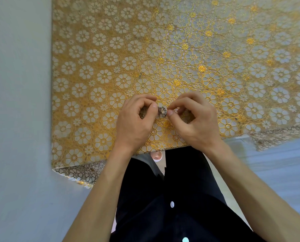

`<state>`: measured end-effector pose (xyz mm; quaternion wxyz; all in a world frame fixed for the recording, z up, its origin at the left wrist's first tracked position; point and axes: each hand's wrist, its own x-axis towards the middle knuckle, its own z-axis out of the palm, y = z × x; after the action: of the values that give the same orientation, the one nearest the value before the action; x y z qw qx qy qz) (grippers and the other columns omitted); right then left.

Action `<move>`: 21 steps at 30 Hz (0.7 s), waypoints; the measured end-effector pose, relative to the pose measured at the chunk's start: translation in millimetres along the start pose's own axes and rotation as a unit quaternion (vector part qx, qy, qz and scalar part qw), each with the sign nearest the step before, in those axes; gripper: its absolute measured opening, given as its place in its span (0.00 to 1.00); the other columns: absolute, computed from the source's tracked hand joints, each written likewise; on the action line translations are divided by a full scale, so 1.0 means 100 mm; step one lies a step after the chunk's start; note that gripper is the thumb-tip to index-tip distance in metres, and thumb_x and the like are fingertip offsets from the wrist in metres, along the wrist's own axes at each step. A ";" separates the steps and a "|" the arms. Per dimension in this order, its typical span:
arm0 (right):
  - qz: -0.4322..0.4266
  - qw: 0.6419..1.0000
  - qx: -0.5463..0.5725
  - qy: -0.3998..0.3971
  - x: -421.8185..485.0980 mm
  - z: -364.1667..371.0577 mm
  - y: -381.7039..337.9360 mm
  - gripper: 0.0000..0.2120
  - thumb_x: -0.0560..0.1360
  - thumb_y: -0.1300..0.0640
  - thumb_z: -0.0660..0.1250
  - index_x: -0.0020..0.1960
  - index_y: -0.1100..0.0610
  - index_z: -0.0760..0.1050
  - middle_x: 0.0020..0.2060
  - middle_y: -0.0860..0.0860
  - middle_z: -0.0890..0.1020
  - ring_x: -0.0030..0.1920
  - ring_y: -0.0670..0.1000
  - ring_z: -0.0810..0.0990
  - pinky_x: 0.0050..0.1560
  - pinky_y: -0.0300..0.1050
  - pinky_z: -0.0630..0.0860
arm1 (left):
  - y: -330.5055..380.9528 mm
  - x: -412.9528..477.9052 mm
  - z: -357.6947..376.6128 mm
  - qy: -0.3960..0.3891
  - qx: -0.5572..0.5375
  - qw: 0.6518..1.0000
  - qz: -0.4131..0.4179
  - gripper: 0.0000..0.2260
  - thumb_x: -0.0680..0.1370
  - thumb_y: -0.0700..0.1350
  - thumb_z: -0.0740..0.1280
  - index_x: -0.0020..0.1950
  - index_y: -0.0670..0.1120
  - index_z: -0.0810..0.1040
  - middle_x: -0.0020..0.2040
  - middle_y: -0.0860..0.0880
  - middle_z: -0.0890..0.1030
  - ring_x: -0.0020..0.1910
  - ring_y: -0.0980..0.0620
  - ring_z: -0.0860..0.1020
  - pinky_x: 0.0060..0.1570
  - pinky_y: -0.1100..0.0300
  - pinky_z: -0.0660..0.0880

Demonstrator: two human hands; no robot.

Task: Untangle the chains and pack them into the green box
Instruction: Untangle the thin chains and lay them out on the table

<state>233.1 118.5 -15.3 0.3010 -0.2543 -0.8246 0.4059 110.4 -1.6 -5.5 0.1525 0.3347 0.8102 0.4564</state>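
Chains (pixel 162 111) sit bunched in a small silvery knot between the person's two hands, just above the bench (pixel 233 49) near its front edge. The left hand (pixel 137 117) pinches one side of the knot between thumb and forefinger, and the right hand (pixel 192 116) pinches the other side the same way; both are closed on the metal, with the remaining fingers curled in. How many chains make up the knot cannot be told, since it is too small and tightly clumped. The green box is not in view.

The step in hand looks like the untangling itself, and packing has yet to begin. To do it well, the person would probably do better to loosen than to pull: drawing the two sides apart risks tightening the snarl. Letting the bundle down onto the patterned cloth and spreading it flat would likely show where the loops cross, though the busy gold flower print may make fine links hard to follow. Working a free end or clasp back through one loop at a time, with light fingertip pressure, seems the safest course. Thin links can kink or snap under a sharp tug, so small, slow movements are advisable. Each freed chain should be laid well apart from the rest.
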 end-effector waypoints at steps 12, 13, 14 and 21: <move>-0.006 1.000 -0.020 -0.017 0.01 0.02 0.02 0.04 0.75 0.52 0.74 0.48 0.50 0.85 0.48 0.47 0.81 0.37 0.43 0.78 0.41 0.49 0.78 | -0.02 0.00 0.00 -0.015 0.034 0.999 0.016 0.09 0.79 0.53 0.66 0.44 0.51 0.83 0.55 0.60 0.81 0.59 0.58 0.75 0.59 0.60 0.71; -0.006 1.000 -0.024 -0.016 0.01 0.02 0.03 0.04 0.75 0.51 0.73 0.48 0.50 0.84 0.48 0.46 0.81 0.37 0.43 0.78 0.43 0.51 0.78 | -0.02 0.00 0.00 -0.015 0.037 0.999 0.019 0.09 0.79 0.53 0.67 0.44 0.52 0.83 0.55 0.60 0.82 0.59 0.58 0.76 0.59 0.63 0.69; -0.008 0.999 -0.029 -0.013 0.01 0.03 0.03 0.04 0.75 0.51 0.73 0.47 0.50 0.84 0.48 0.46 0.80 0.37 0.42 0.77 0.44 0.53 0.78 | -0.01 0.00 0.00 -0.016 0.040 0.999 0.022 0.08 0.78 0.53 0.67 0.44 0.52 0.83 0.55 0.60 0.82 0.59 0.58 0.76 0.59 0.66 0.67; -0.010 0.999 -0.036 -0.012 0.02 0.03 0.04 0.05 0.76 0.51 0.71 0.47 0.52 0.83 0.48 0.47 0.81 0.38 0.41 0.75 0.44 0.47 0.77 | 0.01 -0.01 -0.02 -0.023 0.041 0.999 0.028 0.03 0.74 0.52 0.71 0.45 0.55 0.83 0.55 0.60 0.81 0.59 0.59 0.75 0.59 0.69 0.65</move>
<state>230.5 120.2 -19.9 0.2860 -0.2521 -0.8448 0.3755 110.7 -3.0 -3.4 0.1442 0.3732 0.8150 0.4191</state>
